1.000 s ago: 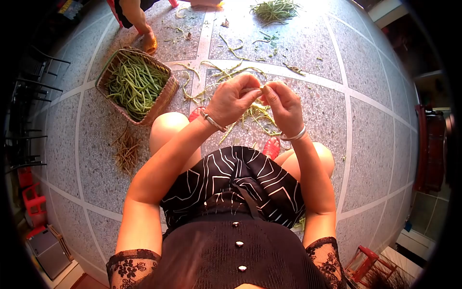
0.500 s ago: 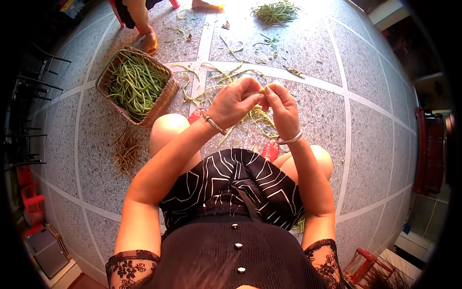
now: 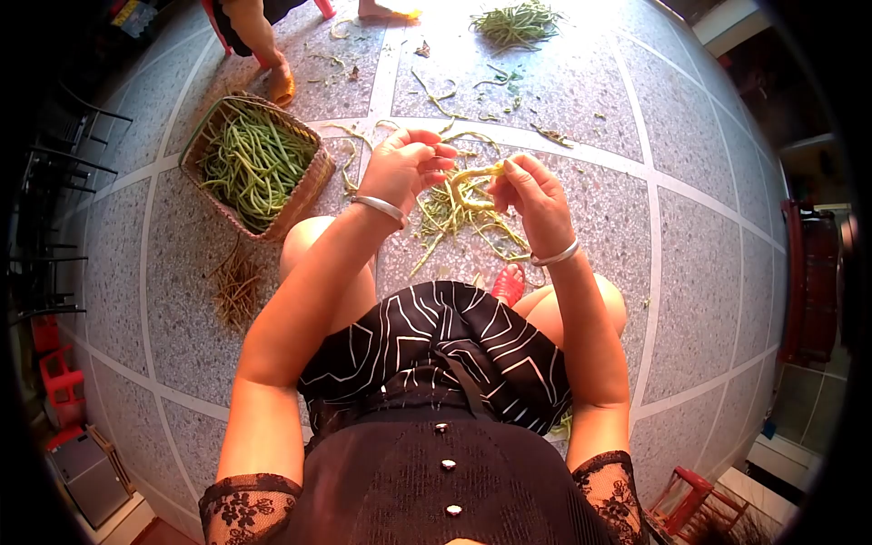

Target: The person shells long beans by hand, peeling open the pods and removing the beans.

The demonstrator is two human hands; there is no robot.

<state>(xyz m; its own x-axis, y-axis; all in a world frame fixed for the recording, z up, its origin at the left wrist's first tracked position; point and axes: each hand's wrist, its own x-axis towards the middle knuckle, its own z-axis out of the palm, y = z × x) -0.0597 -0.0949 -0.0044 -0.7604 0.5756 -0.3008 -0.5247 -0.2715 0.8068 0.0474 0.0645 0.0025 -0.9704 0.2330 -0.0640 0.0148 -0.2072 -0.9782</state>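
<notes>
My right hand (image 3: 534, 195) pinches a pale yellow-green long bean (image 3: 477, 171) near one end. The bean bends in a loop toward my left hand. My left hand (image 3: 404, 173) is to the left of it with fingers curled and thumb close to them; whatever it may hold is too small to make out. Below both hands, a loose pile of yellowish long beans and scraps (image 3: 440, 222) lies on the floor between my feet.
A woven basket (image 3: 304, 195) full of green long beans stands at left, with brown dry stalks (image 3: 238, 286) near it. A green bunch (image 3: 518, 25) lies at the far side. Bean scraps dot the floor. Another person's leg (image 3: 263, 41) shows at upper left. Red stools stand at the edges.
My hands were together at the fingertips and have moved apart. My left hand went left and turned; the looped bean now shows from my right fingers.
</notes>
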